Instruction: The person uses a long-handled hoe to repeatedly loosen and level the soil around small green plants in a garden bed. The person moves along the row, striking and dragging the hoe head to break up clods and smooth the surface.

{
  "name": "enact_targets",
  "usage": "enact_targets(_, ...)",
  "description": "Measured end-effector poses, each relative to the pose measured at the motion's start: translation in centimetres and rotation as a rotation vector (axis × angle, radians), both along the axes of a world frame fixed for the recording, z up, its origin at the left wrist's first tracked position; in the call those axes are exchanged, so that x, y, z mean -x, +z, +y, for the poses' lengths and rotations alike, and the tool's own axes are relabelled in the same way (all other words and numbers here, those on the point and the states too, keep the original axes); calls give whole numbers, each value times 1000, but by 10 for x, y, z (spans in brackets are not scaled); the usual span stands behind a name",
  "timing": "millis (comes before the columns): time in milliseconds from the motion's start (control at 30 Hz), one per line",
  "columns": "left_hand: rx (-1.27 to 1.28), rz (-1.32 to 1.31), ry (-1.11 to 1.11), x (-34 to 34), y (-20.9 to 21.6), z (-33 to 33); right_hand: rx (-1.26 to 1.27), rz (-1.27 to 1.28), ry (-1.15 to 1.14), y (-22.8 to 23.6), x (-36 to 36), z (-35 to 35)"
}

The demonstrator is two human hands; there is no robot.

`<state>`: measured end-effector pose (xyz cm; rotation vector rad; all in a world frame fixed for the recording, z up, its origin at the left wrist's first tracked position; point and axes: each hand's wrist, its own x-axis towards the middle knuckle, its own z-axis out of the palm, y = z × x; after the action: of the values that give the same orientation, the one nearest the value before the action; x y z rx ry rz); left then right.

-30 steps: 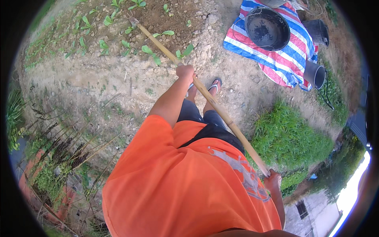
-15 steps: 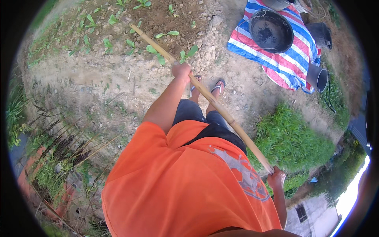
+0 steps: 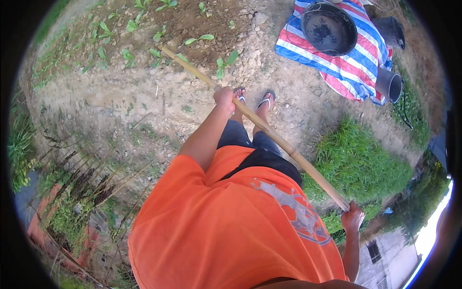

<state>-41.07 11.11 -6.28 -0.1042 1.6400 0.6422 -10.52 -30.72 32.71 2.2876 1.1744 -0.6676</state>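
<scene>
A long bamboo pole (image 3: 274,132) slants across my body from the seedlings at upper left to my right side. My left hand (image 3: 224,98) is closed round it above my feet, palm side out of sight. At its near end, my right hand (image 3: 352,216) grips it beside my hip. The pole's far tip lies over the soil by a small leafy seedling (image 3: 155,54); any tool head there cannot be made out. Another leafy seedling (image 3: 226,62) grows just beyond my left hand.
Dark buckets (image 3: 389,85) and a wide black tub (image 3: 329,29) stand on a striped tarp (image 3: 308,55) at far right. Dense green plants (image 3: 361,164) grow at right. Dry stalks (image 3: 96,190) stand at left. My sandalled feet (image 3: 265,99) are on bare dirt.
The bamboo pole has come back toward me and to the right, its far tip drawn nearer. Both hands have moved with it, the right one farther outward.
</scene>
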Motion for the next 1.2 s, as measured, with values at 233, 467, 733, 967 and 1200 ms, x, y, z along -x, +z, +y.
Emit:
enact_targets(233, -69, 43, 3, 3, -20, 31, -77, 24, -10, -17, -1, 42)
enact_targets(467, -30, 36, 26, -17, -6, 13, -31, -6, 13, -6, -24, 23)
enact_targets(733, -62, -12, 28, -35, 2, 13, -31, -33, -24, -2, -38, 32)
enact_targets(967, -35, -86, 90, -31, -9, 24, -55, -64, 81, -4, -58, 49)
enact_targets(1200, -9, -241, 135, -74, 31, -5, -110, -239, 163, 20, -99, 25)
